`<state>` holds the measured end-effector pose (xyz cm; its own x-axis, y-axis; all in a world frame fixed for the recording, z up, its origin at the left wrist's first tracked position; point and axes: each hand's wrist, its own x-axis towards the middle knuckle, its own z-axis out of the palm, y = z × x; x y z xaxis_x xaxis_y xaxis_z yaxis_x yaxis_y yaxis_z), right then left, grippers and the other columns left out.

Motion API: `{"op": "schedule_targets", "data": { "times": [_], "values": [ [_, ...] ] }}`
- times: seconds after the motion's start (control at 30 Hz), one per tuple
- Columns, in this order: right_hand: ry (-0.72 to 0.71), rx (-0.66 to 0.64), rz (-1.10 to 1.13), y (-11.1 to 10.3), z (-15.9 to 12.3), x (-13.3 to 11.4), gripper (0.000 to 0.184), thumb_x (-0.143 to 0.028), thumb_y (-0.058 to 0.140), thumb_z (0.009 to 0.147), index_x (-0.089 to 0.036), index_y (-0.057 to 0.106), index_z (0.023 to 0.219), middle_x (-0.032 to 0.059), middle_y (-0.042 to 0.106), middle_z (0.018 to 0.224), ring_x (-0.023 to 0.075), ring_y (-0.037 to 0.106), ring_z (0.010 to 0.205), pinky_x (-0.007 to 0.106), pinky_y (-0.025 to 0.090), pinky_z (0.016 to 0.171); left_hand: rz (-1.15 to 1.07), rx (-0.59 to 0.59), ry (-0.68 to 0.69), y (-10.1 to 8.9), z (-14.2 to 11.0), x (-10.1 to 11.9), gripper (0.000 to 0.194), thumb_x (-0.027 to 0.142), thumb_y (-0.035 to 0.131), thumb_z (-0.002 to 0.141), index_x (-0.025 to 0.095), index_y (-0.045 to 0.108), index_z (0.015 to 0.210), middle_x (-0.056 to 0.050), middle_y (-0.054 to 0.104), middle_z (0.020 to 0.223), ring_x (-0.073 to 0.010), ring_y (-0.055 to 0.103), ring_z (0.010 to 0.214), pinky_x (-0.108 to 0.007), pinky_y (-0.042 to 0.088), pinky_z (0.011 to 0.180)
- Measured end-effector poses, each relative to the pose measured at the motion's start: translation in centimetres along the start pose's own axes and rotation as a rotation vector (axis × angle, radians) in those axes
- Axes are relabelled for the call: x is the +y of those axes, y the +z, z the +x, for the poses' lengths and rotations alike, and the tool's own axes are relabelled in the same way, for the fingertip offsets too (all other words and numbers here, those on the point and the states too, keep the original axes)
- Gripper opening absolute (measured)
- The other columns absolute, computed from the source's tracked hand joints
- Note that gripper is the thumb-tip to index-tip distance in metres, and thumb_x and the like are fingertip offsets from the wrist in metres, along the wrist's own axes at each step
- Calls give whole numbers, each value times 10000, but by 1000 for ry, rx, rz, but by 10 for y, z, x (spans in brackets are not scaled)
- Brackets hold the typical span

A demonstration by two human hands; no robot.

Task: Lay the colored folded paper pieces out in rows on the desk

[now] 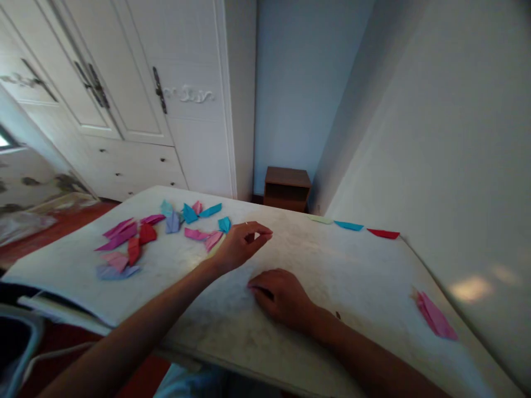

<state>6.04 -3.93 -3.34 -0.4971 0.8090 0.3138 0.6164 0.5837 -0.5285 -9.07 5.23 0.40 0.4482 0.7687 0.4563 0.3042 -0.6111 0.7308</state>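
My left hand (243, 244) is held over the middle of the white table, thumb and fingertips pinched together with nothing visible between them. Lower and to its right, my right hand (282, 296) rests on the tabletop, fingers curled in and no object showing. Folded paper pieces lie left of my left hand. The closest are a teal folded paper (224, 224) and a pink folded paper (213, 241), with a pale yellow piece partly behind my wrist. Farther left are a red folded paper (147, 233), a magenta folded paper (120, 235) and a lavender folded paper (116, 272).
Along the far right edge of the table (352, 265) lie a pale green strip (319, 219), a blue strip (348, 225) and a red strip (383, 234). A pink folded paper bundle (435, 316) sits near the right wall. Behind stand a white wardrobe (199, 138) and a brown nightstand (287, 177).
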Motion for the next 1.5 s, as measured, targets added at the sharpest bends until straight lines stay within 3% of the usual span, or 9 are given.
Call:
{"op": "schedule_targets", "data": {
  "times": [0.17,0.33,0.43,0.6,0.7,0.8,0.9,1.1,1.5],
  "values": [
    [48,-20,141,-5,-1,3,223,-271,520,916,-178,709,989,37,715,957,160,655,870,276,474,812,-126,147,-236,-36,-70,-7,323,420,601,854,120,697,923,-26,609,671,-83,434,516,-197,311,460],
    [185,-12,176,-9,-1,3,268,-363,523,919,-184,713,981,51,711,947,171,656,856,283,493,776,-92,-44,-291,-66,-125,-9,292,391,567,885,131,700,893,-42,647,755,-95,505,608,-192,374,542],
    [246,19,149,-9,0,4,313,-412,515,911,-184,710,1001,64,700,978,186,647,870,295,495,756,-252,-6,-358,-85,-142,-11,293,403,600,862,119,671,862,-35,626,720,-85,500,582,-183,379,524],
    [305,95,87,-3,15,5,405,-466,513,891,-158,667,1105,77,653,885,143,537,632,279,453,579,-545,176,-420,-96,-142,-18,308,417,654,817,116,616,870,-1,580,668,-44,410,460,-163,302,419],
    [298,74,53,2,34,0,537,-498,541,868,-131,573,1258,132,619,1090,133,521,622,305,479,597,-572,186,-423,-93,-138,-19,306,413,656,819,114,611,870,-2,581,669,-43,422,461,-162,315,423],
    [232,-90,-63,6,58,-8,847,-582,653,762,-122,410,1430,196,436,1399,254,593,1002,406,505,849,-562,216,-427,-91,-137,-17,313,416,647,823,107,614,862,-5,578,663,-45,432,464,-165,325,427],
    [189,-278,-125,6,80,-15,1041,-616,709,693,-108,295,1502,192,292,1517,340,357,1350,478,331,1094,-567,235,-424,-92,-137,-15,316,412,644,822,101,617,866,-5,575,662,-46,437,469,-167,333,432],
    [243,-248,-88,2,89,-21,809,-408,653,815,-103,321,1487,167,483,1377,298,495,1216,449,418,1000,-617,237,-406,-94,-136,-15,312,409,646,818,102,617,867,-7,577,671,-47,442,476,-167,338,433],
    [215,-251,-349,25,90,-36,907,-665,537,817,-116,306,1501,171,307,1522,354,416,1323,499,404,1033,-642,235,-393,-94,-136,-17,328,427,661,810,108,616,872,-5,578,674,-49,439,475,-175,338,441]
  ]
}}
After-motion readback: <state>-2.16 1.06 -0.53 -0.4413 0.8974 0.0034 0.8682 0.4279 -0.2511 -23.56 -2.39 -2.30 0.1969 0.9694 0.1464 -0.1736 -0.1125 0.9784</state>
